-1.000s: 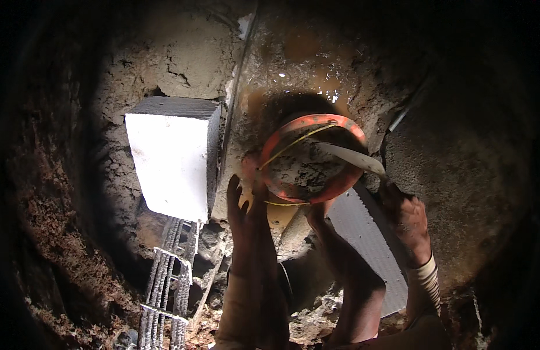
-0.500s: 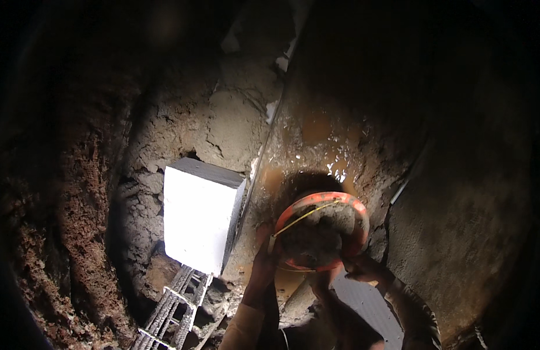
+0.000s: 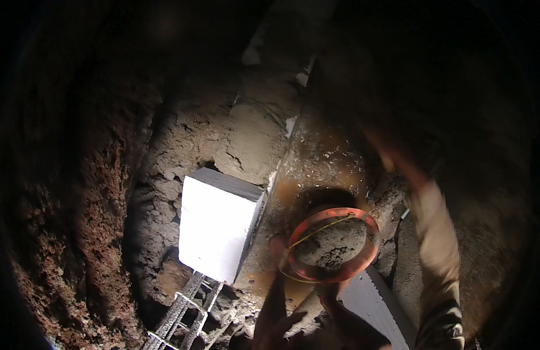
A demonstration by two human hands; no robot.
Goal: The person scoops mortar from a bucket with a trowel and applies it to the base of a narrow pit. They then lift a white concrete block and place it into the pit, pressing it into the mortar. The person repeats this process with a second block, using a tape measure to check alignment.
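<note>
An orange-rimmed bucket (image 3: 368, 256) stands at lower centre with grey mortar (image 3: 334, 242) in it. Its thin yellow handle (image 3: 316, 234) lies slanted across the top. Just below the bucket's left side, my left hand (image 3: 273, 326) shows in shadow, thumb spread away from the stretched fingers; nothing is seen in it. Up and right of the bucket reaches my right arm, sleeve pushed back. My right hand (image 3: 392, 154) is smeared by motion over dark ground, so its fingers and any load cannot be made out.
Left of the bucket stands a white-faced block (image 3: 217, 227), beside a tied rebar cage (image 3: 194, 306). A grey slab (image 3: 377, 306) lies at lower right. Wet, muddy ground (image 3: 322, 157) spreads beyond the bucket. A rough reddish earth bank (image 3: 101, 233) rises at left.
My right hand has left the bucket's lower right side and swung up and away. My left hand has drawn back from the rim. The dark lump atop the mortar no longer shows.
</note>
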